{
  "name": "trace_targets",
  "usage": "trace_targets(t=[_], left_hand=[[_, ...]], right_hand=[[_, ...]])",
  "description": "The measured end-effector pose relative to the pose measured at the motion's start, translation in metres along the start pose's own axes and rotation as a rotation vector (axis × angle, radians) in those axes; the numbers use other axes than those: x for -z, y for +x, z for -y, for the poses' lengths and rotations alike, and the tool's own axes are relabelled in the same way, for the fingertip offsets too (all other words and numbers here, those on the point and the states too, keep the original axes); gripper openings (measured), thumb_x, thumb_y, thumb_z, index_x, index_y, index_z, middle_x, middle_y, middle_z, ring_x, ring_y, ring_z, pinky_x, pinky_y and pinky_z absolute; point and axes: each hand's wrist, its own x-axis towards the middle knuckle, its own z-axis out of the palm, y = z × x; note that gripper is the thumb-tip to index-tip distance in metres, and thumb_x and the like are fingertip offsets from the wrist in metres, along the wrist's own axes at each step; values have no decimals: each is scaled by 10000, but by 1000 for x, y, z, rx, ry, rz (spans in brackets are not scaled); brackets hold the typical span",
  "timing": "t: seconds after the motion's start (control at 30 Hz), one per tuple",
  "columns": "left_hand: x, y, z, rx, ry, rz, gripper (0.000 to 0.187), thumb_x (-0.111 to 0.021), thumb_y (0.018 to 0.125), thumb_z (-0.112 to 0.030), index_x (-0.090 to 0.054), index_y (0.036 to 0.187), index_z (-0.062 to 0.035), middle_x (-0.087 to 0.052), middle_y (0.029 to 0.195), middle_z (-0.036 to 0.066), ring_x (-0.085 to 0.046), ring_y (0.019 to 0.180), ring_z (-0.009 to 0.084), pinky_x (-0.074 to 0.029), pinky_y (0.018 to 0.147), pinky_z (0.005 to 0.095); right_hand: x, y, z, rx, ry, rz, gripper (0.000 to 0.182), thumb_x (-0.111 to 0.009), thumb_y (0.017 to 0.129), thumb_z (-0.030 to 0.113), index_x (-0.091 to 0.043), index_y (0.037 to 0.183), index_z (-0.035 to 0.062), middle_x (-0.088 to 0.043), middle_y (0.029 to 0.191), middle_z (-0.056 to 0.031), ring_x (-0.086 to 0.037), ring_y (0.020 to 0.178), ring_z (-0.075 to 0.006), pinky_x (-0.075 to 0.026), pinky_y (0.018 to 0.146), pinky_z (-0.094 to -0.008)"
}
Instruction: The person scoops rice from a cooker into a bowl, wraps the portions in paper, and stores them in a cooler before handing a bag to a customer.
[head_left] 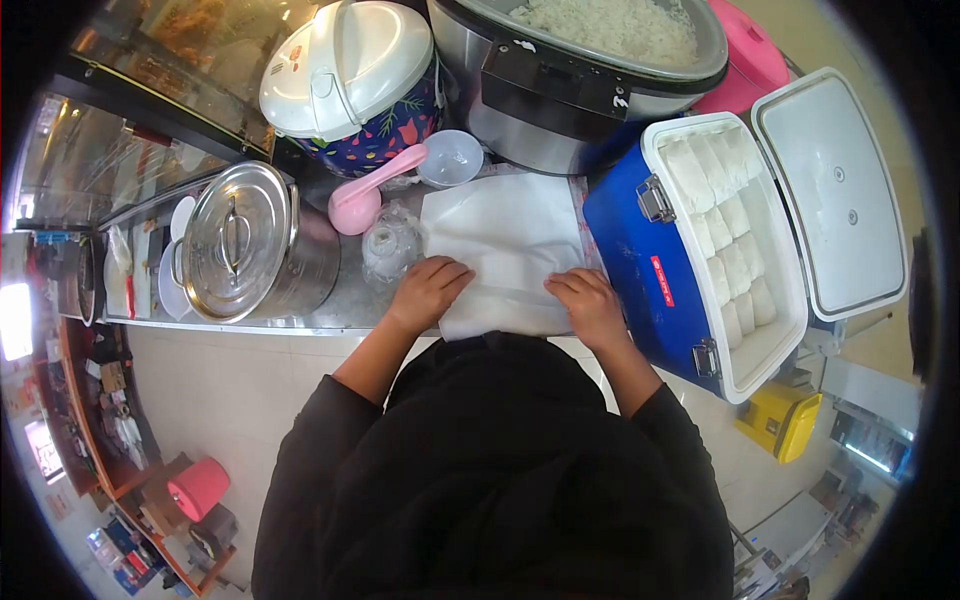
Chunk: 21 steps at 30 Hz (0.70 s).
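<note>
Steel table (340,300) runs across the middle of the frame, with tiled floor below it and a glass display case at upper left. On the table, centre of the frame, lies a white paper sheet (505,235), its near edge hanging slightly over the table front.

The left hand (428,290) rests knuckles-up on the sheet's lower left corner, fingers curled onto the paper. The right hand (590,303) presses the lower right corner likewise, fingers bent; whether either pinches the edge cannot be told. Both hands sit on the sheet's near edge, well apart from each other.

Procedure, as judged: keep both hands pressing evenly so the sheet stays flat and square; avoid dragging it toward the clear bag (390,245) just left of it.

Surroundings: a lidded steel pot (240,245) at left, a pink scoop (365,190), a small bowl (450,158), a patterned rice cooker (350,80), a large cooker of rice (600,50), and at right an open blue cooler (650,270) packed with white parcels.
</note>
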Motion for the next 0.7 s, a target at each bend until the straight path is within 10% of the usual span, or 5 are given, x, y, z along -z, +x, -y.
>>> trace_targets(t=[0.5, 0.7], left_hand=[[-2, 2, 6, 96, -345, 205, 218, -655, 803, -98, -682, 1017, -67, -691, 1069, 98, -660, 964, 293, -537, 828, 390], [-15, 36, 9, 531, -441, 338, 201, -701, 753, -133, -673, 945, -78, -659, 1003, 83, -636, 919, 310, -517, 820, 413]], right_hand=[[-42, -17, -13, 4, -27, 10, 261, -639, 806, 91, -672, 1065, 100, -689, 1084, -89, -652, 1007, -284, -526, 876, -384], [-26, 39, -13, -581, 117, 345, 225, -732, 737, 140, -646, 935, 75, -678, 965, -113, -644, 956, -338, -534, 782, -418]])
